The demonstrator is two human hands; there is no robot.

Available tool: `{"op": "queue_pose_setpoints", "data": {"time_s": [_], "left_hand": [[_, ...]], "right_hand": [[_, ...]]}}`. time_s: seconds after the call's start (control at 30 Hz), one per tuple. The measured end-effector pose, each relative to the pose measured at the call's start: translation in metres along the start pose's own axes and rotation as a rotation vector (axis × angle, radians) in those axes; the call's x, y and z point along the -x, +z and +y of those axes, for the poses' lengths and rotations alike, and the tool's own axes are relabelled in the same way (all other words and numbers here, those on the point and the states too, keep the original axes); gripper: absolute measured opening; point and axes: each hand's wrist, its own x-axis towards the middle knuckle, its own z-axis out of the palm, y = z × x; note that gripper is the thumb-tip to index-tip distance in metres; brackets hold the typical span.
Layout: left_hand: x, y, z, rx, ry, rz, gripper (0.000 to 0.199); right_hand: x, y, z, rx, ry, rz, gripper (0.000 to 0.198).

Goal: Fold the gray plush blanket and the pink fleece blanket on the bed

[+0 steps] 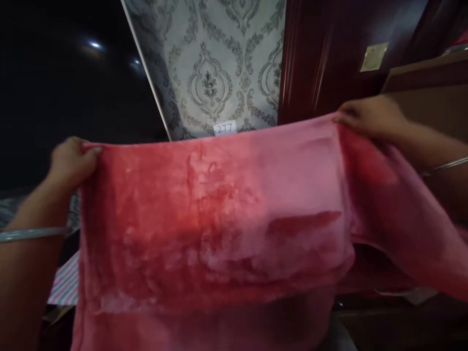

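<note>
A pink and red plush garment (219, 204) is stretched wide in front of me, its upper edge nearly level and rising slightly to the right. My left hand (75, 158) pinches its upper left corner, thumb towards me. At the upper right, my right hand (373, 117) grips the edge where a long sleeve-like part (398, 209) hangs off to the right. The cloth is soft and creased, darker red in patches. Its lower end runs out of view at the bottom. It hides most of what lies behind and below it.
A large dark glossy panel (73, 73) stands at the left. Patterned wallpaper (208, 63) and a dark red wooden panel (307, 53) are behind. A paper label marked 277 (224, 127) shows above the cloth. A cardboard box (431, 92) is at the right, striped cloth (66, 282) lower left.
</note>
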Motion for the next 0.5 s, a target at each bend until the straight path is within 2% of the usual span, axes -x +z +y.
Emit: {"op": "queue_pose_setpoints", "data": {"time_s": [0.13, 0.23, 0.3, 0.4, 0.5], "left_hand": [[0.006, 0.087, -0.007, -0.076, -0.035, -0.213, 0.035], [0.009, 0.152, -0.019, -0.104, -0.043, -0.294, 0.034], [0.01, 0.192, -0.027, -0.11, -0.054, -0.32, 0.032], [0.011, 0.24, -0.035, -0.115, -0.083, -0.324, 0.029], [0.012, 0.276, -0.042, -0.124, -0.116, -0.3, 0.031]], "right_hand": [[0.0, 0.115, -0.034, -0.051, -0.092, -0.143, 0.019], [0.012, 0.198, -0.056, -0.124, -0.102, -0.26, 0.016], [0.022, 0.244, -0.068, -0.156, -0.091, -0.328, 0.017], [0.033, 0.293, -0.078, -0.172, -0.047, -0.396, 0.019], [0.038, 0.323, -0.078, -0.184, -0.02, -0.423, 0.023]]}}
